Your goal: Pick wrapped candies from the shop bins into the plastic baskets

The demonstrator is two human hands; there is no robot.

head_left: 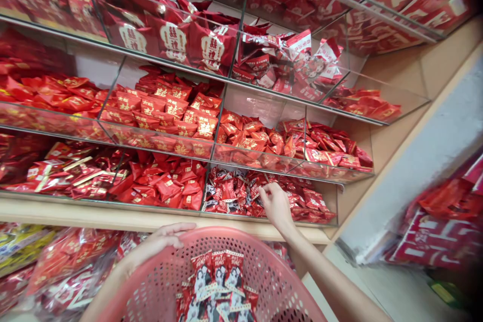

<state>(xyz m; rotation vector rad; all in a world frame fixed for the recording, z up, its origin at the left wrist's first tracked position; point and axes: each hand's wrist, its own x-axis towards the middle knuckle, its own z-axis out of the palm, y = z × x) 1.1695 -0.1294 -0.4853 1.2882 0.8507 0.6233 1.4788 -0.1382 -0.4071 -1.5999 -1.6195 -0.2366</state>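
Note:
My left hand point(160, 242) grips the far rim of a pink perforated plastic basket point(279, 282) held low in front of me. Several red candy packets point(217, 287) with printed figures lie inside it. My right hand point(274, 205) reaches into the lowest clear bin point(264, 193) on the shelf, fingers curled down on the same kind of red packets; what they hold is hidden.
Tiered clear acrylic bins point(211, 153) filled with red wrapped sweets rise in front. A wooden shelf ledge point(113, 216) runs below them. Bagged red goods point(68, 271) sit lower left; more red packages point(441, 231) are stacked at the right beside a grey wall.

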